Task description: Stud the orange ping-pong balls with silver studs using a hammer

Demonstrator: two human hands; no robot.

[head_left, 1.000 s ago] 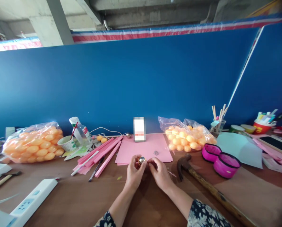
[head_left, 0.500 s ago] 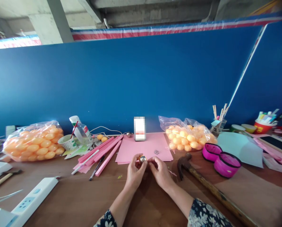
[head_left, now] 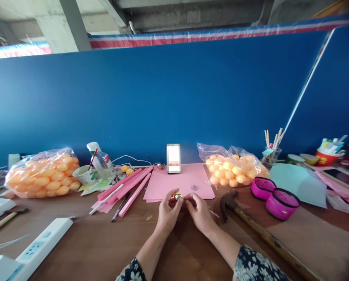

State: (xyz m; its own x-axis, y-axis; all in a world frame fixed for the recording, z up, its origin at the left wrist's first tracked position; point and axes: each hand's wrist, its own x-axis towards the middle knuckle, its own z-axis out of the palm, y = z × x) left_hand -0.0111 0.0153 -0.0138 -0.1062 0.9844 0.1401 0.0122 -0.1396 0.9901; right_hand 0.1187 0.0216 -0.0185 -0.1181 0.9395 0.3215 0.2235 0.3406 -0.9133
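Note:
My left hand (head_left: 167,212) grips a small round ball (head_left: 178,196), orange with a shiny silvery front, between thumb and fingers. Close on its right, my right hand (head_left: 198,212) is closed in a pinch. Its fingertips come near the ball, and anything between them is too small to make out. Both hands are just over the front edge of some pink paper sheets (head_left: 180,179). On that paper lies a little glittery silver clump (head_left: 194,187). A similar shiny ball (head_left: 160,166) sits by the paper's back left corner.
A claw hammer (head_left: 259,222) lies right of my hands, beside magenta rings (head_left: 282,203). Bags of orange balls (head_left: 42,179) stand left and right. Pink strips (head_left: 127,187), a bottle (head_left: 100,160) and a power strip (head_left: 39,246) are leftward. A phone-like screen (head_left: 173,158) stands behind.
The ball has turned or tilted slightly in my left fingers, showing more orange on top. Otherwise the hands hold nearly the same pose, and the view has shifted a little.

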